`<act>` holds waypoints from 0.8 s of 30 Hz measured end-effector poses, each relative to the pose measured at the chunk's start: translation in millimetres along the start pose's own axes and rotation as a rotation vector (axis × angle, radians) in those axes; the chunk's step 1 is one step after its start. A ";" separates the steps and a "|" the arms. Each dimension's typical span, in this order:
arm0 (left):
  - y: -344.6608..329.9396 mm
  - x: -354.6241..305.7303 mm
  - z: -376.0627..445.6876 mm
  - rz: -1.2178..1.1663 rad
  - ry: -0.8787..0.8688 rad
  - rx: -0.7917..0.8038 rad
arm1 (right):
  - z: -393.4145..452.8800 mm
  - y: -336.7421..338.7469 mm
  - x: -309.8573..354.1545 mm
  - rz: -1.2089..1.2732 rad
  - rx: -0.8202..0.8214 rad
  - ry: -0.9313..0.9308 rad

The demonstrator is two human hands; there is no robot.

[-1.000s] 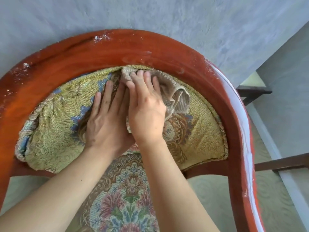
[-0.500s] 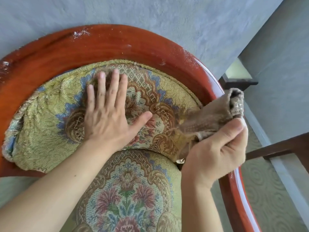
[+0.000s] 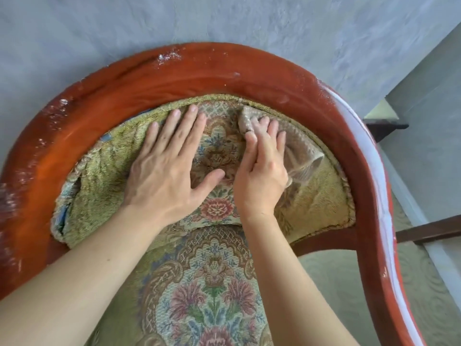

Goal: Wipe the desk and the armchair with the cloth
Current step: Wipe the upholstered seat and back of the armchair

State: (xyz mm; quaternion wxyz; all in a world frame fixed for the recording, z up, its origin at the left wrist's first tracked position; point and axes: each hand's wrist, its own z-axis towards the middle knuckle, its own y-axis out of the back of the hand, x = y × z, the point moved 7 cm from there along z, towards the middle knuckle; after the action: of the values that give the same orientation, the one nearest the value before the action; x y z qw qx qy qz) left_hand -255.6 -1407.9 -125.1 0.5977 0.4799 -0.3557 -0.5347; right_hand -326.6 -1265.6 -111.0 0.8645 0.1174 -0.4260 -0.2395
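- Back on the backrest comes the right hand, which half a second ago held the cloth bunched out past the right side of the rail.
- Now the right hand lies on the cloth with fingers fairly straight, pressing it against the upper right of the padded backrest, just under the rail.
- Part of the cloth spreads out to the right of the hand; its top edge nears the seam where padding meets wood.
- As before, the left hand lies flat and open on the backrest, fingers spread, thumb pointing toward the right hand; it now sits a little higher, its fingertips near the top of the padding.
- Both hands lie side by side, the left thumb just beside the right hand; whether they touch cannot be told.
- White dust specks show on the rail at top left and along the left.
- Below the forearms lies the floral seat.
- Behind the armchair stands a grey wall.
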 end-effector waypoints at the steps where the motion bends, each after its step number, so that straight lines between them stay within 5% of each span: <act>1: 0.2 1.6 -0.7 0.004 -0.002 -0.001 | -0.5 -10.1 11.8 0.028 0.073 0.062; 6: 3.4 11.8 -17.5 0.074 0.060 -0.015 | 4.3 -19.0 31.7 0.282 0.290 -0.047; 12: 5.7 27.7 -39.4 0.102 0.140 -0.009 | 15.8 62.5 18.7 0.313 -0.266 -0.194; 14: 5.7 31.1 -43.4 0.097 0.161 0.001 | 15.4 66.8 24.2 0.218 -0.330 -0.162; 20: 5.1 49.8 -65.2 0.118 0.184 0.037 | -1.1 -27.1 49.6 0.060 0.130 -0.132; 24: 6.4 52.6 -69.3 0.103 0.161 0.050 | -13.3 -50.1 75.1 0.132 0.280 0.108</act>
State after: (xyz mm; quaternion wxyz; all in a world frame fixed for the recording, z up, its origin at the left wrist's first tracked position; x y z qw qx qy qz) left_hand -179.5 -1446.3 -143.4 0.6387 0.5171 -0.3440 -0.4542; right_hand -292.6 -1347.2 -88.4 0.8752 0.2210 -0.4150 -0.1137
